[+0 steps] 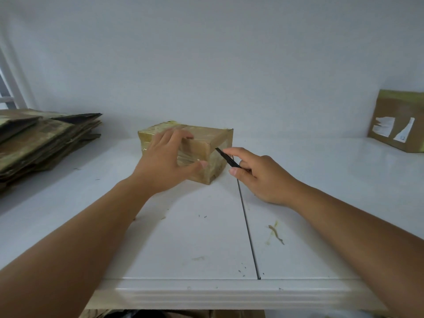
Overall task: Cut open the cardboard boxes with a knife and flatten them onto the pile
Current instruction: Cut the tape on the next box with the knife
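A small taped cardboard box (197, 143) sits on the white worktop (321, 180) just above the middle of the view, its long side running from about ten o'clock toward four o'clock, wrapped in glossy clear tape. The left hand (165, 161) lies over the near left part of the box, fingers spread across the top edge and the thumb pressed against the near face, steadying it. At the box's three o'clock end the right hand (259, 173) pinches a slim black knife (227, 158) between thumb and forefinger, the tool slanting up toward eleven o'clock with its tip at the upper right corner of the box; whether the tip has entered the tape is hard to tell from this angle. Far off at nine o'clock, a pile of flattened cardboard (39, 143) rests on the worktop, well apart from the box. At two o'clock, near the frame's right edge, another cardboard box (399, 120) stands against the pale wall (206, 53), with torn white label scraps on its face. A seam (247, 226) runs through the worktop from the box toward six o'clock, with small scraps of tape (276, 232) and cardboard specks lying to either side of it.
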